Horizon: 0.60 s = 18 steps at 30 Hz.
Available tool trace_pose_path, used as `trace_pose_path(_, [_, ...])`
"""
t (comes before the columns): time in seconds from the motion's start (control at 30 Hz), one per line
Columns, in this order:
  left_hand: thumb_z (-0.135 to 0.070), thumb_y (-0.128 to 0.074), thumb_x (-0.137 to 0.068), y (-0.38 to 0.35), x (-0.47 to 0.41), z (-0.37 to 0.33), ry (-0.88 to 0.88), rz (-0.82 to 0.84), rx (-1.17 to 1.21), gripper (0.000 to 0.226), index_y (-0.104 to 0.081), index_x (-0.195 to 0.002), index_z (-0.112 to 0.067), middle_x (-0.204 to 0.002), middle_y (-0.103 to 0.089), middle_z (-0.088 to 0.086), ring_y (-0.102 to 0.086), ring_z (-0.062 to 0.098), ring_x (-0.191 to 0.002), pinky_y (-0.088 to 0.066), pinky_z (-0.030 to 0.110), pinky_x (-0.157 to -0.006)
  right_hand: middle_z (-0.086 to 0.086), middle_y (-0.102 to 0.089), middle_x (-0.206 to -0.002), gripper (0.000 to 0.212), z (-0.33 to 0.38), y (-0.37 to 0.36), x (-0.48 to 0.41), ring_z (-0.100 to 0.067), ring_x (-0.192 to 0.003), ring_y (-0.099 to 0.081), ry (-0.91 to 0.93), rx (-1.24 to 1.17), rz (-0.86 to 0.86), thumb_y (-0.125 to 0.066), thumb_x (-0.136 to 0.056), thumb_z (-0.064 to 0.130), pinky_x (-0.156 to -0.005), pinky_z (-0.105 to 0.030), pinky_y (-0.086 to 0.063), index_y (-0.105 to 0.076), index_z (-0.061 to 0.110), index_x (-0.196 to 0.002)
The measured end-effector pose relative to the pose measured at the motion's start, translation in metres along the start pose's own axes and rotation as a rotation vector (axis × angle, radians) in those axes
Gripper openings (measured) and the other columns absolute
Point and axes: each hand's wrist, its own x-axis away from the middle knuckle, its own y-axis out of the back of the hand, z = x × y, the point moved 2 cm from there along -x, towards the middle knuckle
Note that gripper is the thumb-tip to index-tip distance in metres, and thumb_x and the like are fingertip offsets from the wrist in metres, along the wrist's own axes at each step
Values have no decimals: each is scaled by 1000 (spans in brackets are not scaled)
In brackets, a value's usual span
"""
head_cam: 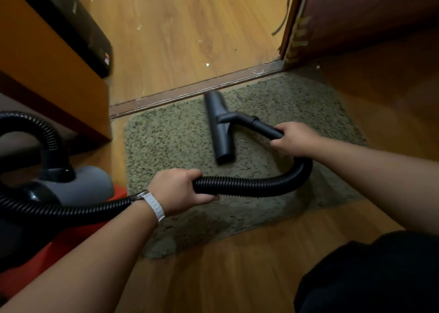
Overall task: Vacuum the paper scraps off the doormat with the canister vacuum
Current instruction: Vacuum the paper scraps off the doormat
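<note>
Left hand (180, 189) and right hand (297, 139) grip hose (249, 184), nozzle (219, 127) on doormat (166, 141).

Left of the doormat (166, 146), the canister vacuum (80, 189) runs off my frame edge. Beyond the doormat, white specks (207, 64) are too small for me to identify.

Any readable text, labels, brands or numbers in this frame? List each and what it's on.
Nothing legible.
Sticker on the black box: red and white, too blurred to read.
Canister vacuum, nozzle, wristband: no markings visible.
</note>
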Motion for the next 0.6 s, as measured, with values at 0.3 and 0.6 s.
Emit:
trace_pose_path(0.3, [-91, -39, -68, 23, -39, -53, -127, -25, -6, 64, -50, -75, -28, -59, -54, -12, -54, 6, -55, -52, 27, -54, -12, -66, -84, 28, -105, 30, 36, -29, -72, -65, -373, -112, -123, -64, -89, 35, -59, -34, -49, -65, 15, -109])
trace_pose_path(0.6, [-90, -44, -68, 6, -7, -31, -116, 110, -42, 64, -53, -80, -28, -65, -57, -11, -59, 11, -63, -48, 27, -58, 2, -68, -85, 23, -40, -9, 34, -14, -73, -63, 3, -39, 121, -66, -87, 40, -63, -30, -49, -63, 35, -110])
